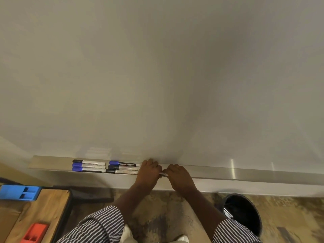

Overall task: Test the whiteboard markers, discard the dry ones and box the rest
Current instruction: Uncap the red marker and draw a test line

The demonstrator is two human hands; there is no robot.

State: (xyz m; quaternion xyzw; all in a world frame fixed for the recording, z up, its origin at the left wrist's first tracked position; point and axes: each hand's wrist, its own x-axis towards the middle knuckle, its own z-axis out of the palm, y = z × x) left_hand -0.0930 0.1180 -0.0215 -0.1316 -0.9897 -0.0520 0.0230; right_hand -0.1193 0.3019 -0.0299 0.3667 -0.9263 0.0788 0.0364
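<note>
A large blank whiteboard (157, 76) filled most of the view, with a metal marker tray (245, 173) running along its bottom edge. Both hands met at the middle of the tray: the left hand (149, 170) and the right hand (177, 174) were each curled round the ends of one marker (163, 174), of which only a short pale stretch showed between them. Six more whiteboard markers (105, 166) lay toward the tray's left end in two groups of three, blue and black caps pointing left. Below, a wooden counter (49, 207) stood at the lower left, carrying a blue marker box (19, 192) near its far edge and a red marker box (35, 232) nearer the person. A dark waste bin (245, 211) stood on the mottled carpet floor (166, 216) at the right, with a marker-like item inside. Striped sleeves (98, 223) covered both upper arms.
</note>
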